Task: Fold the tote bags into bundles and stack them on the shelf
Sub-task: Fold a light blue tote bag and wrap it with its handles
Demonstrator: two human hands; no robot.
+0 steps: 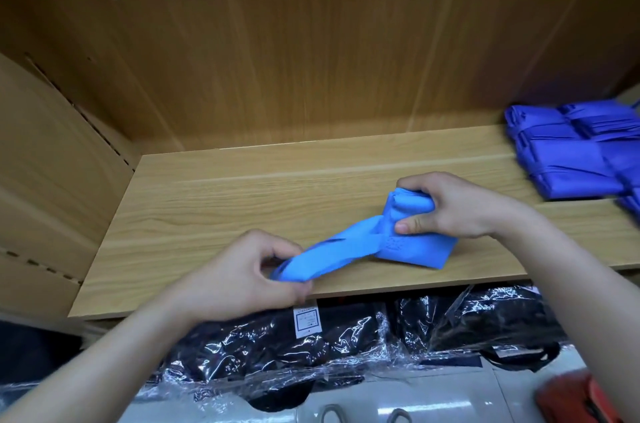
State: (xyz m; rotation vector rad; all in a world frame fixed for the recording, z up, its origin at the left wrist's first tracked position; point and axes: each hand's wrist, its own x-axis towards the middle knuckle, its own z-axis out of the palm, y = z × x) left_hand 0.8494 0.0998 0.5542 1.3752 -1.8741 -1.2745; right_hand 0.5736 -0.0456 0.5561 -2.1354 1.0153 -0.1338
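Note:
A light blue tote bag (pixel 408 246), folded into a small bundle, lies on the wooden shelf (pixel 214 207) near its front edge. My right hand (pixel 453 204) grips the bundle's top, thumb pressed on its front. The bag's handle straps stretch left and down from the bundle. My left hand (pixel 242 277) pinches the strap ends at the shelf's front edge. A stack of darker blue folded bundles (pixel 575 152) sits at the shelf's right end.
The shelf's wooden back panel (pixel 311 58) rises behind. Below the shelf lie black items wrapped in clear plastic (pixel 346 343). A red object (pixel 581 398) shows at the bottom right corner.

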